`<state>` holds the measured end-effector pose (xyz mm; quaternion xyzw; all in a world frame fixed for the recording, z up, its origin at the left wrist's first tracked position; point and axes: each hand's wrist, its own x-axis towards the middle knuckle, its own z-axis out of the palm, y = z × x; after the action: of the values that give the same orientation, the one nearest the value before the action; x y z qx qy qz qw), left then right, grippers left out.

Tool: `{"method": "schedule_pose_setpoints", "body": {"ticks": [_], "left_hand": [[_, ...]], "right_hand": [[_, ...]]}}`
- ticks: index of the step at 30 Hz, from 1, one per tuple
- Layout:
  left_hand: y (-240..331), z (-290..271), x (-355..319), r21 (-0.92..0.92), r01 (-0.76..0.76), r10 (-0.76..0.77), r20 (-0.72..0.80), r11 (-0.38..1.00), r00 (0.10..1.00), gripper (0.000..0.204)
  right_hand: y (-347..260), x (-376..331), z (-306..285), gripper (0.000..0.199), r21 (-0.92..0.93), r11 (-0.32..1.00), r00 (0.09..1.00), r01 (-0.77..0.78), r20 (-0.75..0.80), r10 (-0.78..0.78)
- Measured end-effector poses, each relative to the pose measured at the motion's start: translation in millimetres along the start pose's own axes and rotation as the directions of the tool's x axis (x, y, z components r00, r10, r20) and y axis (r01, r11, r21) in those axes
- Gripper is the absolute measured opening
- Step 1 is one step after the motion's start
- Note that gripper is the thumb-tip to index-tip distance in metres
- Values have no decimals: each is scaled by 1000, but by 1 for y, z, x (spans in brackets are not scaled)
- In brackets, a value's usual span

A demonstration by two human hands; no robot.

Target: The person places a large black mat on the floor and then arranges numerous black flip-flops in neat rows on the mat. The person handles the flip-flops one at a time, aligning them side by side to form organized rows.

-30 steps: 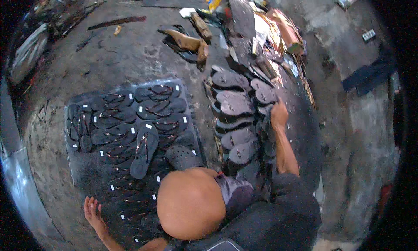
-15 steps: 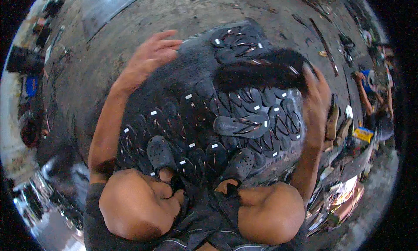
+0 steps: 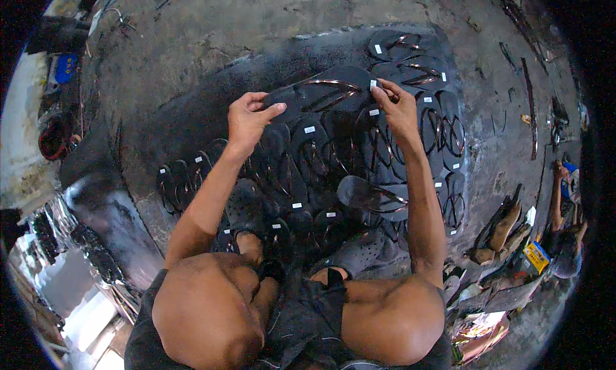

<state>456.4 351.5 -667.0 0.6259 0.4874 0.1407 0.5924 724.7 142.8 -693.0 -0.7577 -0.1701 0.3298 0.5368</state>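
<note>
Between my two hands a black flip-flop point(image 3: 297, 95) with shiny straps is held roughly level above a dark sheet point(image 3: 192, 107). My left hand point(image 3: 251, 118) pinches one end of it, with thumb and fingers close together. The other end, which bears a small white label, is gripped by my right hand point(image 3: 396, 110). Below lie several rows of black flip-flops point(image 3: 308, 142), many with white labels. One more flip-flop point(image 3: 358, 193) rests crosswise on top of others near my right forearm.
My feet, in dark clogs point(image 3: 367, 254), stand at the near edge of the flip-flops. To the right are wood pieces point(image 3: 507, 226), a yellow box point(image 3: 536, 257) and another person point(image 3: 564, 229). Shiny scrap point(image 3: 48, 242) lies at the left, near a blue object point(image 3: 66, 68).
My right hand has brought the flip-flop leftward, and my left hand, earlier empty with fingers apart, has taken its other end. The whole view has shifted slightly.
</note>
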Motion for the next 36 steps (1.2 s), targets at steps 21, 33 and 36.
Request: {"method": "schedule_pose_setpoints", "body": {"ticks": [21, 33, 36], "left_hand": [[-39, -1, 39, 352, 14, -6, -25, 936, 1000, 48], [-17, -16, 52, 777, -250, 317, 68, 578, 946, 54], [-10, -11, 66, 694, -70, 84, 13, 717, 996, 70]], "right_hand": [[18, 19, 9, 32, -252, 965, 982, -71, -186, 24], [-6, 27, 9, 36, -849, 425, 875, 315, 87, -476], [-10, 21, 37, 49, -789, 613, 977, -43, -163, -141]]}}
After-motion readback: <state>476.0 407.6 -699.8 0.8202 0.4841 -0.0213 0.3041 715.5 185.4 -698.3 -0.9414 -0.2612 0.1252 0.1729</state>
